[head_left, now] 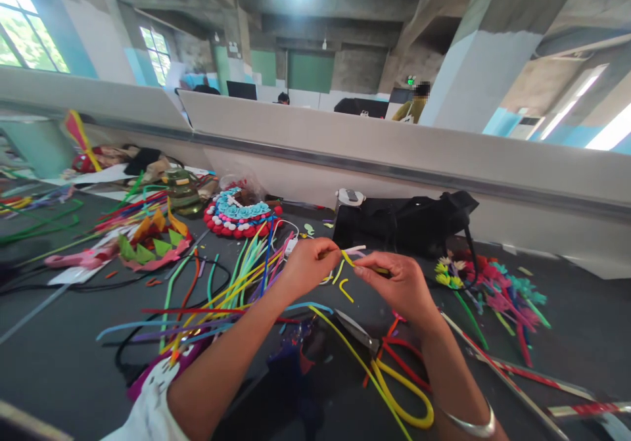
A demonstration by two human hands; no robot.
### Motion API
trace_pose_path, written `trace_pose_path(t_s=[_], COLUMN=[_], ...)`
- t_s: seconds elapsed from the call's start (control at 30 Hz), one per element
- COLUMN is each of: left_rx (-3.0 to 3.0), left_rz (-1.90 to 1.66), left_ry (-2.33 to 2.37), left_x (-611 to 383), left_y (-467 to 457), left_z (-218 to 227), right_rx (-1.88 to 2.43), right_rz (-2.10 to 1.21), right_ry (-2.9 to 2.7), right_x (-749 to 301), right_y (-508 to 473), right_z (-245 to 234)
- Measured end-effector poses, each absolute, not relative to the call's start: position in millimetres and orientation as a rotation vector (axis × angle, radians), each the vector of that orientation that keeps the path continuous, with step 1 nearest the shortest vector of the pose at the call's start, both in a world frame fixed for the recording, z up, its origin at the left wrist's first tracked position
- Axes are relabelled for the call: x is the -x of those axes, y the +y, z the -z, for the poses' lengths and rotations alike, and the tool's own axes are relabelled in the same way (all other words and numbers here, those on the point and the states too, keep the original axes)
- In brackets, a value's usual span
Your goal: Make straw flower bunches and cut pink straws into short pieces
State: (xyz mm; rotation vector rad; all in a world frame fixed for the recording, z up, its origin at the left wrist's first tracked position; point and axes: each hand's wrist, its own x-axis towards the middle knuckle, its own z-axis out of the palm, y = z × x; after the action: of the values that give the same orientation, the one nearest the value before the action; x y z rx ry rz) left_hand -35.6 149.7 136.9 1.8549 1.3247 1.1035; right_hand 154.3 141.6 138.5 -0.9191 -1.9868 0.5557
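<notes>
My left hand [315,263] and my right hand [394,280] are raised over the middle of the dark table, fingers pinched. Between them runs a short yellow pipe cleaner [348,258], with one end in each pinch. Just below lie small cut yellow pieces [346,290]. Scissors [379,349] with red and yellow handles rest partly spread beneath my right forearm. A long yellow-green pipe cleaner [345,346] passes under the blades. Left of my left hand, many loose coloured pipe cleaners [236,283] are spread out.
Pipe-cleaner flowers [503,290] lie at the right, near a black bag [409,221]. Toward the back left are a beaded blue and red ornament [241,212], a paper crown [155,244] and a glass jar [182,191]. A low partition [315,135] borders the table; people are beyond it.
</notes>
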Motion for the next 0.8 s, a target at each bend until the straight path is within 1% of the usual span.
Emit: trace_pose_path(t_s=[0.07, 0.13, 0.23, 0.33, 0.47, 0.57, 0.67, 0.8], left_rx=[-1.674, -1.443, -1.164, -1.093, -1.244, -1.490, -1.809, -2.034], left_rz=[-1.243, -1.287, -1.239, -1.145, -0.824, -0.657, -0.669, -0.837], left_ry=[1.224, 1.082, 0.896, 0.756, 0.676, 0.731, 0.935, 1.305], left_x=[35.0, 34.6, 33.6, 32.9, 35.1, 37.9, 37.9, 33.1], left_y=[148.1, 146.4, 144.1, 141.5, 139.2, 141.4, 145.3, 146.7], left_z=[-139.4, -141.1, -141.5, -140.5, -138.6, -136.9, -135.3, -135.3], right_rx=[0.922, 0.932, 0.945, 0.909, 0.867, 0.894, 0.933, 0.940], right_rz=[-0.600, -0.656, -0.709, -0.786, -0.925, -0.835, -0.665, -0.558], right_ry=[-1.970, -1.954, -1.922, -1.863, -1.868, -1.939, -2.008, -2.035], right_x=[-153.8, -153.5, -153.4, -155.7, -163.5, -168.3, -168.1, -160.6], right_y=[141.4, 143.4, 149.0, 154.6, 156.2, 153.3, 149.5, 144.1], right_z=[-137.0, -134.4, -129.9, -126.8, -129.5, -134.9, -138.7, -140.2])
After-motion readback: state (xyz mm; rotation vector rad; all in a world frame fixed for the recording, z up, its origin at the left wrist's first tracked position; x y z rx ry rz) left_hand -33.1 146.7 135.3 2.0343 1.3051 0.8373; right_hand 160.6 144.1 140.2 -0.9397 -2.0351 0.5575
